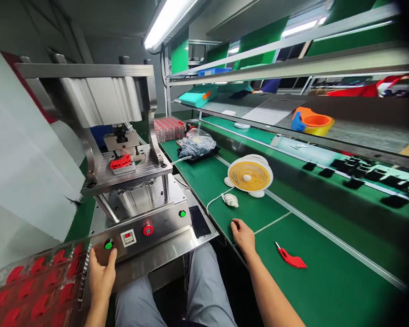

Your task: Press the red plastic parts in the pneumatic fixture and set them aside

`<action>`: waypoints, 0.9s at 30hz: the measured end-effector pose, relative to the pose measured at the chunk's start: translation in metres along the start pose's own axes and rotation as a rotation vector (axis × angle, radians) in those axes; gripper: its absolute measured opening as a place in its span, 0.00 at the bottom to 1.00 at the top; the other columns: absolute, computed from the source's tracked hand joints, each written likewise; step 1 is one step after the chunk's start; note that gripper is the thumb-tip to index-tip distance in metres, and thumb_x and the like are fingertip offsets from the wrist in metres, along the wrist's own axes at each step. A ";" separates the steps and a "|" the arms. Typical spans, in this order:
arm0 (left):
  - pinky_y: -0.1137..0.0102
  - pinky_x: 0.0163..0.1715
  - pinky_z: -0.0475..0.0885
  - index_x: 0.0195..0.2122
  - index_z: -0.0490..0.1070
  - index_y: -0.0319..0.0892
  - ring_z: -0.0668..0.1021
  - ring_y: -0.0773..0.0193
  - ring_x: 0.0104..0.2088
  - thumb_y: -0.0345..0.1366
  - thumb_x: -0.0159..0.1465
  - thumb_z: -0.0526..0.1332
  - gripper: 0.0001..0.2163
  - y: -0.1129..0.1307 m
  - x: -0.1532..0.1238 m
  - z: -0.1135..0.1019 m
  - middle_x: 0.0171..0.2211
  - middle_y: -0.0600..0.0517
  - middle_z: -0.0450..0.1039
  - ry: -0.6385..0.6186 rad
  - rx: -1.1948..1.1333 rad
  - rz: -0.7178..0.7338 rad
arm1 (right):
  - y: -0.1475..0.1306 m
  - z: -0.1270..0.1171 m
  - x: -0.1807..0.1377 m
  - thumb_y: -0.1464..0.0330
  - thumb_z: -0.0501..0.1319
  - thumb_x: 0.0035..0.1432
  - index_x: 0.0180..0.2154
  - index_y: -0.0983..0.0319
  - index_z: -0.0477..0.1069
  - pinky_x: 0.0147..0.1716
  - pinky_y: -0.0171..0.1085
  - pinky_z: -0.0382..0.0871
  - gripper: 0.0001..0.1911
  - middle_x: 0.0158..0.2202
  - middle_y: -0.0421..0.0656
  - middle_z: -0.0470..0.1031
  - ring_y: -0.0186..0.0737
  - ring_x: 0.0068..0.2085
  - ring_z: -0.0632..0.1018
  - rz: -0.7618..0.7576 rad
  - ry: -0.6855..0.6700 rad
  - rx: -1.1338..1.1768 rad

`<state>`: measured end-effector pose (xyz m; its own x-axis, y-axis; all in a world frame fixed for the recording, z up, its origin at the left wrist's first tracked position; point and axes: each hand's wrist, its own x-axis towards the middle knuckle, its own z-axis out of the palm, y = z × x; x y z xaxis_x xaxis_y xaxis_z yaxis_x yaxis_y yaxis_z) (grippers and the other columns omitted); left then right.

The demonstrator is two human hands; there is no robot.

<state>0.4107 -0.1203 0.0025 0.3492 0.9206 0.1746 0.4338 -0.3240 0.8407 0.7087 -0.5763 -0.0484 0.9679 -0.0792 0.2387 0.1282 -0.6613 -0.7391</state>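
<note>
My left hand rests on the front panel of a steel press machine, thumb and fingers beside the left green button. A red plastic part sits in the fixture on the machine's platen. My right hand lies on the edge of the green bench, fingers curled downward, holding nothing I can see. Another red part lies on the bench to the right of that hand. A clear tray of several red parts sits at my lower left.
The panel also carries a red button, a second green button and a small display. A phone lies on the machine base. A yellow desk fan, a bagged black tray and an orange bowl stand farther back.
</note>
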 end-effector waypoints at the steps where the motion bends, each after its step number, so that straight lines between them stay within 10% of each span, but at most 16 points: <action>1: 0.54 0.69 0.61 0.73 0.51 0.38 0.67 0.45 0.69 0.61 0.60 0.61 0.47 -0.003 0.002 0.001 0.70 0.35 0.62 0.000 0.002 0.005 | -0.001 0.001 0.000 0.54 0.55 0.57 0.40 0.58 0.79 0.40 0.44 0.72 0.20 0.39 0.47 0.82 0.50 0.38 0.80 0.006 0.004 -0.002; 27: 0.54 0.68 0.65 0.72 0.53 0.46 0.69 0.45 0.68 0.51 0.60 0.64 0.42 -0.015 0.005 0.002 0.67 0.42 0.67 -0.021 -0.017 0.061 | 0.000 -0.003 -0.002 0.54 0.53 0.58 0.45 0.60 0.79 0.42 0.47 0.73 0.24 0.41 0.49 0.82 0.53 0.40 0.81 0.042 -0.026 -0.027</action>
<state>0.4079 -0.1113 -0.0102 0.3918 0.8945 0.2155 0.3970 -0.3756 0.8374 0.7061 -0.5779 -0.0468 0.9777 -0.0880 0.1907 0.0816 -0.6777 -0.7308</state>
